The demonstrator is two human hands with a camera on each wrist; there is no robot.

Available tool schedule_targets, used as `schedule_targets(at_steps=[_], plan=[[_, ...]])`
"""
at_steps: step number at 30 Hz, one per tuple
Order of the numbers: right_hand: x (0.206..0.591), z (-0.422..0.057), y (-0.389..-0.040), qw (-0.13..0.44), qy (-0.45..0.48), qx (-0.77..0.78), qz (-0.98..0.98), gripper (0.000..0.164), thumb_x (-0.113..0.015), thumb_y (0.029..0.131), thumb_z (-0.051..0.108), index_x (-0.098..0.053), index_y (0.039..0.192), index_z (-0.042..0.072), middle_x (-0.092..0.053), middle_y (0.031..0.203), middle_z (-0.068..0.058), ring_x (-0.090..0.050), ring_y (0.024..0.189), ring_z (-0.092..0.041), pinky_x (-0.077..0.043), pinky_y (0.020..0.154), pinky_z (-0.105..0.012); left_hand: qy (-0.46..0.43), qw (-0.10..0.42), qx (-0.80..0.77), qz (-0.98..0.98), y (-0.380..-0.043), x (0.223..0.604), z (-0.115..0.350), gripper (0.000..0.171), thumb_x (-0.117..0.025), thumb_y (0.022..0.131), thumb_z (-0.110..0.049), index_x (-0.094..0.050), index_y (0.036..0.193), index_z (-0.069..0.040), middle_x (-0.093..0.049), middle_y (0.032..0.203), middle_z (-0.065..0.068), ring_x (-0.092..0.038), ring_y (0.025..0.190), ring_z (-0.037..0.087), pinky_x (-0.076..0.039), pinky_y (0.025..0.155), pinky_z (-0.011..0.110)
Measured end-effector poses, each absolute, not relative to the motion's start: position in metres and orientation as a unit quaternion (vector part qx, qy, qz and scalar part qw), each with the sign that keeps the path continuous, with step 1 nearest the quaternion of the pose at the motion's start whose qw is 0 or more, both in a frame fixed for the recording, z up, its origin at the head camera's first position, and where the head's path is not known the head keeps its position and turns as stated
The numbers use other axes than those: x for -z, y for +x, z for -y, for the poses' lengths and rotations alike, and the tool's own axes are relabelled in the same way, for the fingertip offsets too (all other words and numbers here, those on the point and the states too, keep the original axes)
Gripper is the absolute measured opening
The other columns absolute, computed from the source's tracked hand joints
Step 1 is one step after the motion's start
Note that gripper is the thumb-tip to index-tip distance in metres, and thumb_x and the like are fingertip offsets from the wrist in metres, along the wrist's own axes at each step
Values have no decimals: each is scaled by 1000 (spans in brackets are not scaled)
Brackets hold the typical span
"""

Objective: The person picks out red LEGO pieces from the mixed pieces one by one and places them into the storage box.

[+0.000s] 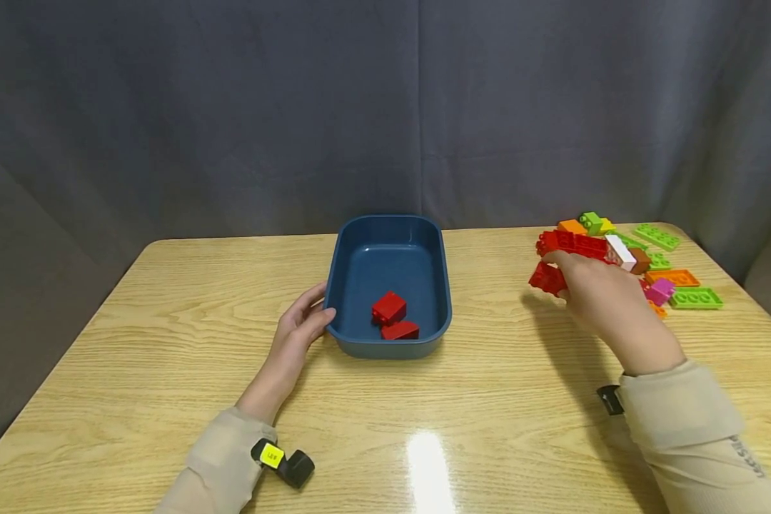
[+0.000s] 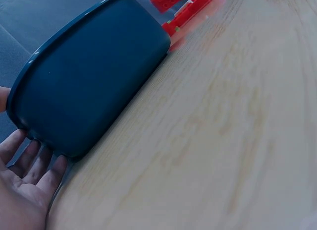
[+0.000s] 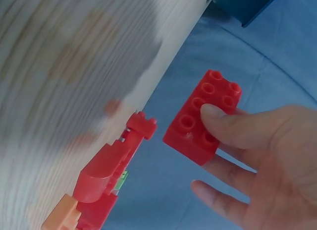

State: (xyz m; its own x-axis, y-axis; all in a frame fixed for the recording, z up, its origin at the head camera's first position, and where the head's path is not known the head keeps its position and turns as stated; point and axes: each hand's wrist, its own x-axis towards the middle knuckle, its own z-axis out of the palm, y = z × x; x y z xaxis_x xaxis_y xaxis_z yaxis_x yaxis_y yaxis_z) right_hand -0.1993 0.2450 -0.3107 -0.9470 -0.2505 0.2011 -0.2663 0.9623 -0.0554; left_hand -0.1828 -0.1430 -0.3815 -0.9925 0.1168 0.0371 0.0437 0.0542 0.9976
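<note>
A dark blue plastic tub (image 1: 389, 350) stands mid-table with two red bricks inside, a blocky one (image 1: 389, 308) and a sloped one (image 1: 401, 330). At the tub's left side, my left hand (image 1: 295, 330) pinches the rim, thumb over the edge and fingers against the outer wall (image 2: 94, 71). My right hand (image 1: 607, 307), raised above the table, holds a red studded toy brick (image 3: 183, 138) between thumb and fingers. Its studs face the right wrist camera. Just beyond that hand lie more red bricks (image 1: 572, 243), partly hidden by it.
Around the right end of the table lie a white brick (image 1: 620, 253), a brown brick (image 1: 640, 261), a pink brick (image 1: 660, 291), an orange plate (image 1: 674, 278) and green plates (image 1: 697, 298). A grey curtain (image 1: 263, 121) hangs behind the table.
</note>
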Motion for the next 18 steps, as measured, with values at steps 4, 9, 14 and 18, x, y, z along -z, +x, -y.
schedule_targets(at_steps=[4, 9, 14, 18], plan=[[310, -238, -199, 117, 137, -45, 983, 51, -71, 72, 2, -56, 121, 6, -69, 107, -25, -62, 88, -42, -53, 63, -62, 56, 26, -686, -725, -183, 382, 143, 53, -48, 94, -17, -35, 144, -6, -42, 145, 18, -43, 129, 24, -45, 87, 13], [309, -229, -199, 141, 146, -46, 978, 46, -69, 74, 2, -58, 118, 9, -71, 99, -21, -63, 78, -36, -53, 54, -53, 61, 21, -691, -720, -183, 381, 144, 52, -48, 94, -15, -36, 144, -6, -43, 145, 17, -44, 127, 24, -46, 85, 11], [308, -221, -198, 168, 158, -47, 972, 42, -71, 75, 4, -60, 115, 10, -72, 95, -18, -63, 74, -34, -54, 56, -52, 61, 19, -691, -720, -183, 381, 144, 52, -48, 94, -15, -36, 144, -6, -43, 144, 17, -44, 127, 25, -46, 84, 10], [309, -215, -196, 179, 167, -50, 968, 44, -73, 74, 4, -60, 115, 10, -72, 95, -17, -63, 74, -33, -54, 60, -51, 58, 25, -691, -720, -184, 382, 144, 53, -48, 94, -15, -35, 144, -6, -42, 145, 18, -43, 127, 25, -46, 85, 10]])
